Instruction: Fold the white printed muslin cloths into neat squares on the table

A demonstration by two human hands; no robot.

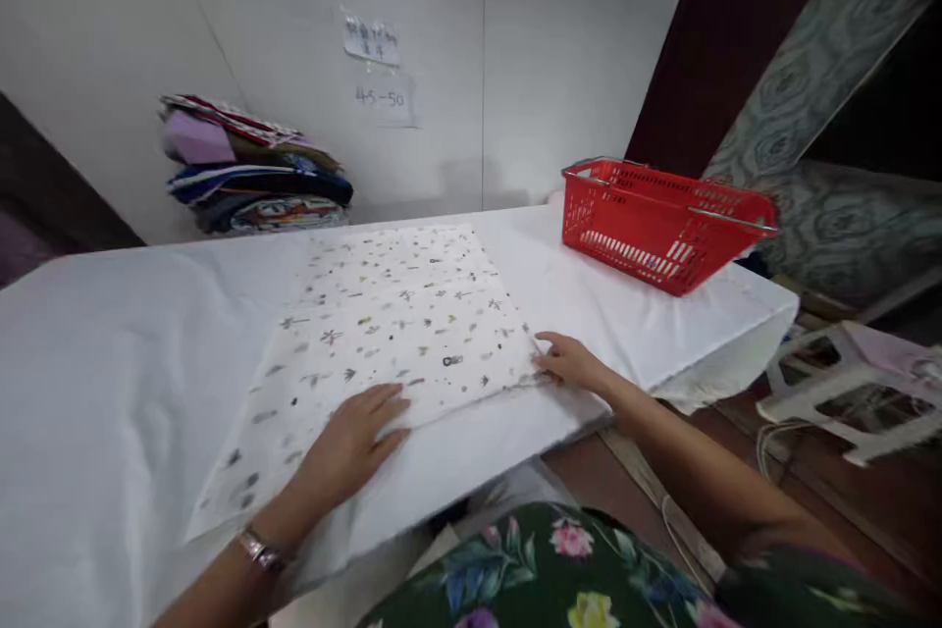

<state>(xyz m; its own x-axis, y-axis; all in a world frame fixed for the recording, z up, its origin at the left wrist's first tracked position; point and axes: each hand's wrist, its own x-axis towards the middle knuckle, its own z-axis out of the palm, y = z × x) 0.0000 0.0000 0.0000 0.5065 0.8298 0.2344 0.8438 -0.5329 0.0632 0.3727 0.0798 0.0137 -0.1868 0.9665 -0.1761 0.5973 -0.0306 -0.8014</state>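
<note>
A white cloth [412, 324] printed with small palm trees, leaves and dots lies spread on the white-covered table, with a crease across its far part. My left hand [358, 442] rests flat near its front edge, fingers stretched and thumb apart. At the near right corner, my right hand [570, 361] has its thumb and a finger closed on the cloth's edge, while another finger points out to the left. The underside of that grip is hidden.
On the table's far right stands a red plastic basket [654, 226] with metal handles. A pile of folded fabrics [257, 167] sits at the back left by the wall. A pale plastic stool [858, 383] stands on the floor to the right.
</note>
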